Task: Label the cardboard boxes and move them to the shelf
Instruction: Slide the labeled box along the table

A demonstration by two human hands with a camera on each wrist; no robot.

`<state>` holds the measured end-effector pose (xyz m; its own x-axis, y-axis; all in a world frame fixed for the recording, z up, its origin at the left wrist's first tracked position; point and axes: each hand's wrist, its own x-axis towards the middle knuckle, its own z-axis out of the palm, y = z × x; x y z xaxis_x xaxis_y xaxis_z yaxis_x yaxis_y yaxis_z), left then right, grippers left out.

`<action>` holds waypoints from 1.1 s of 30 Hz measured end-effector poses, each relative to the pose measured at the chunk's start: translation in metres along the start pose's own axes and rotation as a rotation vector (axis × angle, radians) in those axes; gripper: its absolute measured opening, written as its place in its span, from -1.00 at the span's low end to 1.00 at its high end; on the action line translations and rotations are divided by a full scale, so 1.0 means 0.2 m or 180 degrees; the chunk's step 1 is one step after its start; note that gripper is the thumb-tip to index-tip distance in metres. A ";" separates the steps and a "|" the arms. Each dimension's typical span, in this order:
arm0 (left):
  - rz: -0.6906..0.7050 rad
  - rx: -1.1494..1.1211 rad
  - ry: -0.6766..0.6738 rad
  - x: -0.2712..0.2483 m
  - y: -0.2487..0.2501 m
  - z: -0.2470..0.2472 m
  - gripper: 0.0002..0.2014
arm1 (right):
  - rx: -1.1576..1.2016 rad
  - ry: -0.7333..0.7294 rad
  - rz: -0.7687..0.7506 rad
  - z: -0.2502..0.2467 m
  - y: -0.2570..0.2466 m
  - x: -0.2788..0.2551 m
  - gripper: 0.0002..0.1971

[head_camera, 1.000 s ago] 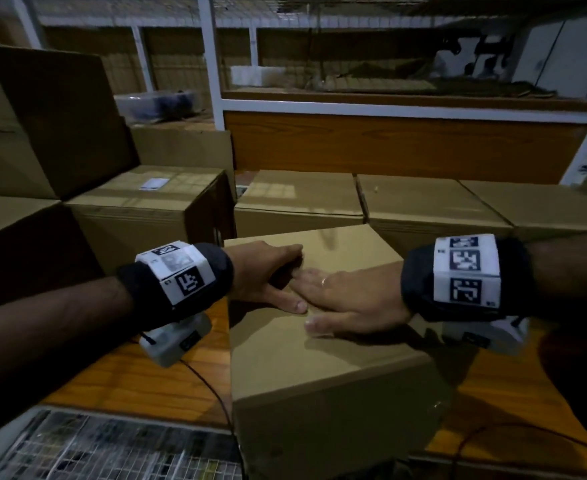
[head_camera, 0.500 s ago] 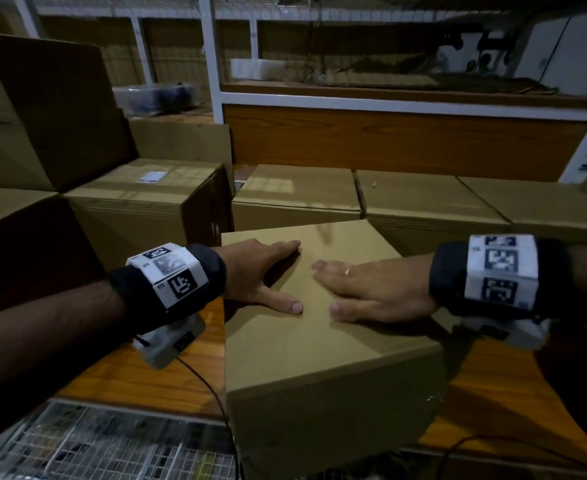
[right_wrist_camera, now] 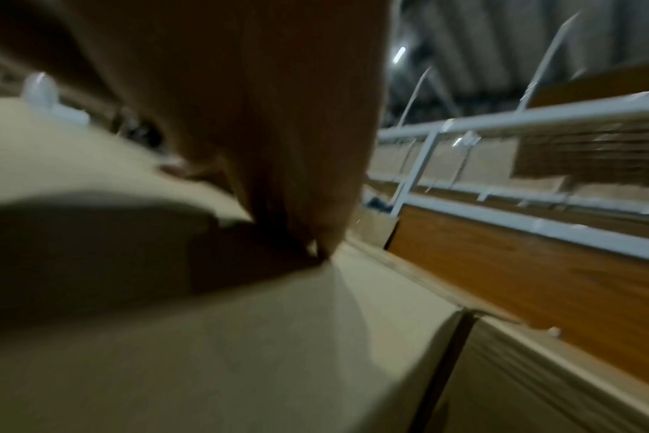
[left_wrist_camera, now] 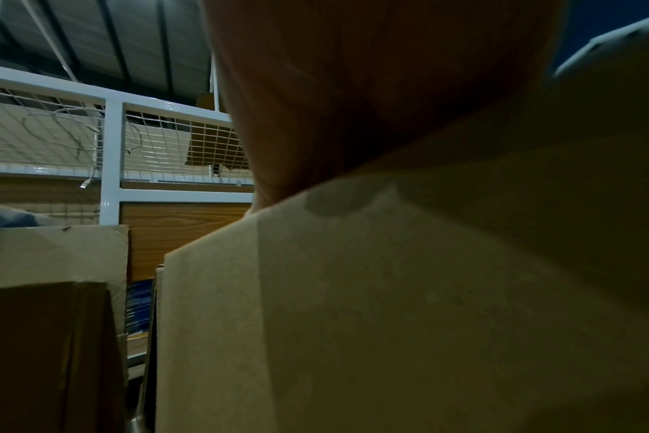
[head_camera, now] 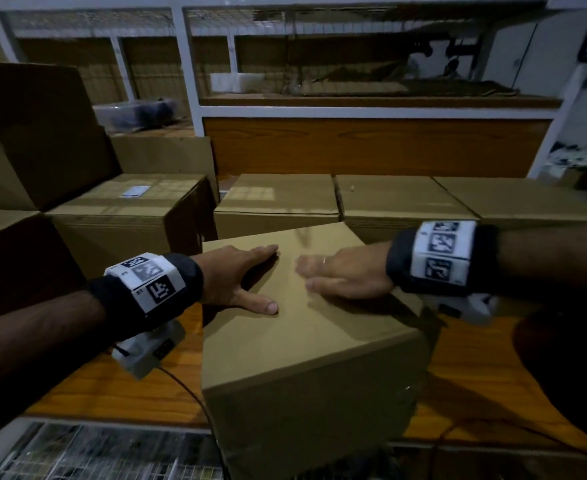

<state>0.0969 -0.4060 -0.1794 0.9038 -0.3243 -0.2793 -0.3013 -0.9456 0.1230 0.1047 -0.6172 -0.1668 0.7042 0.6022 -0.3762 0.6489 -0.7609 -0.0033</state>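
A plain cardboard box (head_camera: 302,344) stands skewed on the wooden shelf board (head_camera: 112,386) in front of me. My left hand (head_camera: 240,278) lies flat on the box's top near its left edge, thumb spread toward me. My right hand (head_camera: 340,275) lies flat on the top further right, fingers straight and blurred. No label shows on this box. In the left wrist view the palm (left_wrist_camera: 352,88) rests on the box's top edge (left_wrist_camera: 389,293). The right wrist view is blurred, with the hand (right_wrist_camera: 260,117) over the box (right_wrist_camera: 204,337).
A row of low closed boxes (head_camera: 278,202) lines the back of the shelf. A taller box bearing a white label (head_camera: 134,191) stands at left, with bigger stacked boxes (head_camera: 36,133) beyond. White shelf posts (head_camera: 190,71) and a wire mesh shelf (head_camera: 94,455) frame the area.
My right hand has slid to the right across the box top, away from my left hand, which has stayed put. The two hands no longer touch.
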 end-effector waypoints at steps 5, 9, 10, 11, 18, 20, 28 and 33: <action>0.0013 -0.0013 0.0023 -0.02 -0.01 0.01 0.03 | -0.0101 -0.0149 -0.0093 0.05 0.03 -0.02 -0.37; -0.0017 -0.0014 0.0115 -0.06 0.02 0.03 -0.08 | 0.0086 -0.0016 0.0055 0.07 0.11 -0.16 -0.37; -0.0048 -0.0010 0.0151 -0.09 0.01 0.05 -0.09 | 0.0206 -0.0010 0.0041 0.08 0.12 -0.19 -0.35; -0.0070 -0.0021 0.0168 -0.13 0.00 0.07 -0.06 | 0.0324 0.0002 0.0034 0.10 0.13 -0.23 -0.31; 0.0394 -0.0402 -0.0126 -0.40 0.02 0.19 0.11 | 0.0767 0.0340 0.0229 0.30 0.19 -0.38 0.10; 0.0431 -0.0437 0.0112 -0.42 0.04 0.21 0.03 | 0.0794 0.0642 0.0262 0.35 0.16 -0.38 0.12; 0.0230 -0.0739 0.0950 -0.53 -0.07 0.37 -0.08 | 0.1143 0.1562 0.0385 0.48 0.04 -0.42 0.00; 0.0001 -0.1115 0.1277 -0.54 -0.10 0.44 0.03 | 0.1532 0.1629 0.0646 0.53 -0.01 -0.41 0.08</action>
<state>-0.0212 -0.3547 -0.2364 0.9696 -0.2239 0.0984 -0.2440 -0.8576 0.4529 0.0144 -0.6914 -0.2340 0.9200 0.3861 0.0672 0.3758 -0.8205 -0.4307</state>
